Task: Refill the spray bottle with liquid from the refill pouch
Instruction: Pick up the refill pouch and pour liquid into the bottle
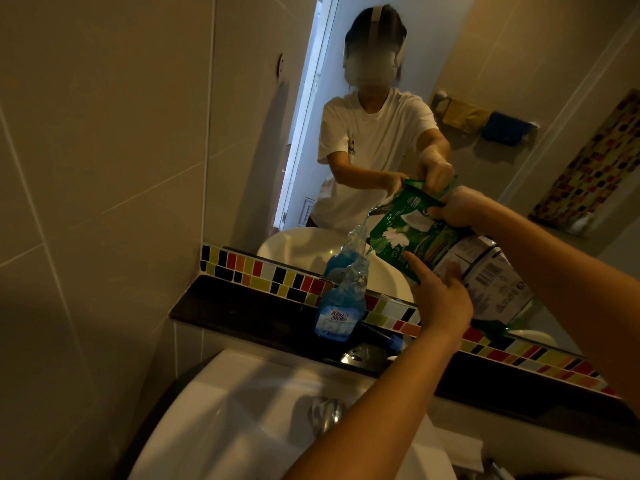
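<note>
Mid-pour. Spray bottle (341, 299) stands upright on the dark ledge (242, 306) behind the sink (249, 410), against the coloured tile strip (270, 271), cap off, neck open, blue liquid about up to the shoulder

Refill pouch (433, 251) held up and to the right of the bottle, long axis tilted down-left, cut corner sitting just above the bottle neck. Thin stream drops from that corner into the opening

Right hand (457, 211) pinches the pouch's upper edge, fingers clenched on the film. Left hand (440, 292) is under the lower body of the pouch, fingers half open, propping it rather than gripping; thumb side hidden, so can't tell how firm the contact is

Key relation: spout corner over neck. Bottle is down-left of both hands, left hand nearer to it. Nobody holds the bottle, it's freestanding

My read: next move is more tilt, pivoting on the left hand, spout kept centred. Neck is narrow, so any sideways drift likely spills onto the ledge. Level looks high, so watch for overflow
</note>
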`<state>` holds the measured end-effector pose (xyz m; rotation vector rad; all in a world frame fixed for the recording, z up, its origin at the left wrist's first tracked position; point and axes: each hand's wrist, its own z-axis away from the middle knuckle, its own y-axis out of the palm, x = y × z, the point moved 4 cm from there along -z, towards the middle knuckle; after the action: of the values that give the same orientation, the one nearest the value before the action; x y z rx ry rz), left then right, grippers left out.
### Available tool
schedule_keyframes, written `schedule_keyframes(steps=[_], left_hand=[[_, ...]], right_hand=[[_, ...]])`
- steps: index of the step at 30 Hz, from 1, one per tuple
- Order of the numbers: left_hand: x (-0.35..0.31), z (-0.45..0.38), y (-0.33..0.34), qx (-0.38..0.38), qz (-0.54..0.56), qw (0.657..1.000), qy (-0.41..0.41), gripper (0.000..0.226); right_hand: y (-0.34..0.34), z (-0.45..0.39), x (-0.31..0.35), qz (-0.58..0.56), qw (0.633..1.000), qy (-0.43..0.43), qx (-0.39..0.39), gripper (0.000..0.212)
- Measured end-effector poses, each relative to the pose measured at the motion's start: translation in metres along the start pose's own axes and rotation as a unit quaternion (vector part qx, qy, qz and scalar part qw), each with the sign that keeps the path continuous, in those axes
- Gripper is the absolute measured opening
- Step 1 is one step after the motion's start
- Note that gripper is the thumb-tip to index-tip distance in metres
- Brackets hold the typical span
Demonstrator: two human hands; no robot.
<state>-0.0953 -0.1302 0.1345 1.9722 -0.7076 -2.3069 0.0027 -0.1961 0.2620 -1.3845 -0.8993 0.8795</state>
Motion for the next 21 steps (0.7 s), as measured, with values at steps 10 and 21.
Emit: schedule_keyframes(steps=[10, 21], left_hand=[[-0.0009, -0.0025, 0.0000, 0.000, 0.011, 1.000, 0.005, 0.080], [-0.0028, -0.0032, -0.0015, -0.005, 0.020, 1.000, 0.003, 0.080]], right_hand=[[-0.0023, -0.0027, 0.0036, 0.026, 1.000, -0.006, 0.000, 0.042], [-0.0045, -0.0047, 0.0100, 0.041, 0.999, -0.022, -0.008, 0.039]])
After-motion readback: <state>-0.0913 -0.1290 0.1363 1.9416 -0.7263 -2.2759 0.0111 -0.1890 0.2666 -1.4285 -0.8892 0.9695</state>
